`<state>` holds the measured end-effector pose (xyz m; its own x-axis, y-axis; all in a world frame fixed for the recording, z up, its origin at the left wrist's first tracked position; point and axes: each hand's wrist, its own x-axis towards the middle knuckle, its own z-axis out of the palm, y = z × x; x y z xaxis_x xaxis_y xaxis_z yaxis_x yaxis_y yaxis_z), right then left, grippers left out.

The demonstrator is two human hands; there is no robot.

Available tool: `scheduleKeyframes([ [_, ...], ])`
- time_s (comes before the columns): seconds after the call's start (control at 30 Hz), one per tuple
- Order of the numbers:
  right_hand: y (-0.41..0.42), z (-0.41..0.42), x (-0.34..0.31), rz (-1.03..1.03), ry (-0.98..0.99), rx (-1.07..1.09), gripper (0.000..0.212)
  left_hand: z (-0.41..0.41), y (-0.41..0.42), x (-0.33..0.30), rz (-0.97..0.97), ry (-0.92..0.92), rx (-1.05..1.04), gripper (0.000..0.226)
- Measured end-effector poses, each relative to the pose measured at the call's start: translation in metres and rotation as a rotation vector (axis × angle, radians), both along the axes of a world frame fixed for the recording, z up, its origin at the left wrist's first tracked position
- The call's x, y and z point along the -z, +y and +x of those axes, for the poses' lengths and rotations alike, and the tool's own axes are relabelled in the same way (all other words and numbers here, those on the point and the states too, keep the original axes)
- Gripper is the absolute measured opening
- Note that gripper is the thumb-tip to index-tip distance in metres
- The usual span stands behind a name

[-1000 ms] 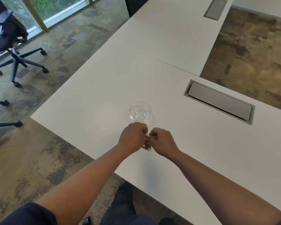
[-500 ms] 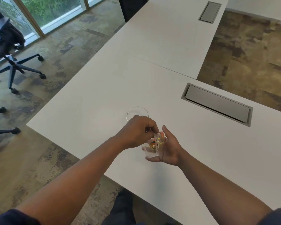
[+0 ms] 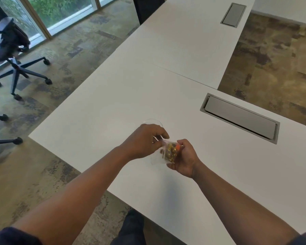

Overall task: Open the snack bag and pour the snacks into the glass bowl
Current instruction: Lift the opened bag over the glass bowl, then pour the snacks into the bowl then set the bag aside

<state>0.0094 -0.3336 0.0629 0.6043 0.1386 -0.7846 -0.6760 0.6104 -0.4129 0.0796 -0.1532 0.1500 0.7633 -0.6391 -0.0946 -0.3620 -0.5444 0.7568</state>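
Observation:
A small clear snack bag (image 3: 167,152) with gold and orange snacks inside is held above the white table (image 3: 113,103), between both hands. My right hand (image 3: 184,157) cups the bag from the right and below. My left hand (image 3: 145,141) pinches the bag's top left edge with thumb and fingers. The glass bowl (image 3: 153,121) stands on the table just beyond my left hand, which covers most of it; only its far rim shows.
A grey cable hatch (image 3: 239,118) is set into the table to the right, another (image 3: 234,15) lies on the far table. Black office chairs (image 3: 12,55) stand on the carpet to the left. The table's near edge runs just below my forearms.
The bag has been lifted off the table and turned, so the snacks show. My right hand went from open palm to closed around it. My left hand now hides most of the bowl.

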Motion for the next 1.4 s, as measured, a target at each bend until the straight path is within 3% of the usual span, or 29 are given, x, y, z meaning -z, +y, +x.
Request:
scheduleKeyframes([
  [0.17, -0.01, 0.013, 0.006, -0.138, 0.015, 0.216, 0.036, 0.025, 0.013, 0.041, -0.064, 0.274, -0.363, 0.017],
  [0.27, -0.016, 0.024, 0.009, -0.194, 0.026, 0.309, 0.032, 0.034, 0.014, 0.081, 0.053, 0.264, -0.56, 0.019],
  [0.4, -0.016, 0.046, 0.009, -0.331, 0.01, 0.336, 0.032, 0.039, 0.012, 0.123, 0.17, 0.29, -0.65, 0.038],
  [0.6, -0.003, 0.084, 0.011, -0.687, -0.088, 0.156, 0.032, 0.044, 0.006, 0.147, 0.117, 0.283, -0.716, 0.037],
  [0.73, 0.014, 0.092, 0.006, -1.088, -0.285, -0.144, 0.046, 0.048, 0.007, 0.152, 0.136, 0.26, -0.703, 0.036],
  [0.83, 0.026, 0.097, -0.002, -1.363, -0.465, -0.361, 0.042, 0.05, 0.009, 0.153, 0.132, 0.266, -0.703, 0.036],
  [0.9, 0.031, 0.1, -0.004, -1.486, -0.55, -0.451, 0.036, 0.051, 0.009, 0.152, 0.126, 0.269, -0.701, 0.035],
  [1.03, 0.035, 0.103, -0.014, -1.652, -0.659, -0.529, 0.047, 0.052, 0.01, 0.152, 0.13, 0.273, -0.688, 0.034],
  [1.13, 0.03, 0.105, -0.02, -1.66, -0.679, -0.482, 0.057, 0.052, 0.011, 0.151, 0.132, 0.276, -0.663, 0.034],
  [1.23, 0.026, 0.102, -0.028, -1.522, -0.618, -0.336, 0.05, 0.049, 0.013, 0.147, 0.098, 0.302, -0.646, 0.036],
  [1.33, 0.02, 0.103, -0.027, -1.147, -0.331, -0.087, 0.039, 0.04, 0.015, 0.137, -0.006, 0.257, -0.694, 0.033],
  [1.4, 0.015, 0.1, -0.023, -0.824, -0.112, 0.109, 0.03, 0.032, 0.016, 0.125, -0.136, 0.225, -0.756, 0.019],
])
